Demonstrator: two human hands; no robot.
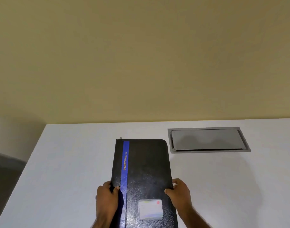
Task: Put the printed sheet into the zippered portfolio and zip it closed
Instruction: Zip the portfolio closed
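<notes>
- You are holding the zippered portfolio point(142, 175) flat on the white tabletop point(67, 162), closed, its long sides running away from you and its far end near the grey cable hatch point(208, 139).
- Your left hand point(106, 198) is clamping the left, spine-side edge, thumb lying on the cover beside the blue stripe point(125, 163); your right hand point(179, 194) is gripping the right edge, thumb on top and fingers curling under. Both grips are closed on the portfolio.
- The printed sheet is not showing anywhere in view, so you cannot tell from here whether it is already inside or lying out of sight.
- A small metal zipper pull point(120, 138) is sitting at the far left corner. Whether the zip is fully closed cannot be read from this angle.
- If you are opening the case, it is probably best to be keeping the left hand pressing the spine down while the right hand is freeing itself to reach for the pull.
- Be running the pull steadily round the corners, since the rounded far right corner is likely where it will be catching.
- Be keeping the case flat, so that nothing inside is sliding toward the opening.
</notes>
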